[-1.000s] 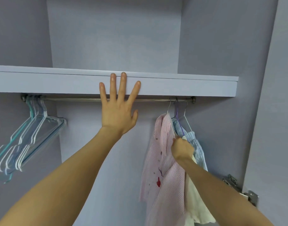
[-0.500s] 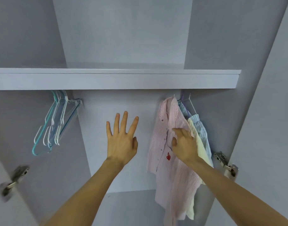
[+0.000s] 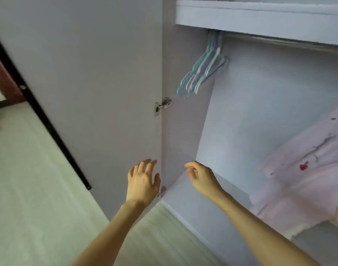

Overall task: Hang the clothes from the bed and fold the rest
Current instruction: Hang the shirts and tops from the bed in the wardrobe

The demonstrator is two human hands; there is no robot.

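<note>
1. My left hand (image 3: 143,184): fingers spread and slightly curled, holding nothing, back of the hand toward the camera, in front of the lower hinged edge of the open pale grey wardrobe door (image 3: 91,83).

2. My right hand (image 3: 201,178): fingers loosely curled, thumb and forefinger close together but pinching nothing I can see; it hovers over the left front part of the pale grey wardrobe floor panel (image 3: 198,210), empty.

3. Pink-and-white striped shirt with a small red motif (image 3: 306,169): hangs at the right edge of the wardrobe interior, well apart from both hands. Its long axis runs from upper right to lower left in this tilted view, hem toward the wardrobe floor panel. A cream garment (image 3: 335,215) shows behind its lower right edge; blurred, so I cannot tell more.

4. Bunch of empty thin plastic hangers, teal, white and pale blue (image 3: 201,73): hooked at the left end of the metal rail (image 3: 283,42), directly under the pale grey shelf (image 3: 260,18), shoulders slanting down to the left.

5. Open room: the interior between hangers and shirt holds nothing; back panel bare.

6. Metal door hinges: one mid-height (image 3: 162,107), one at the bottom corner (image 3: 162,190).

7. Room: pale wood-grain floor (image 3: 30,189) at left and below the door; dark frame strip (image 3: 39,112) beyond the door.
</note>
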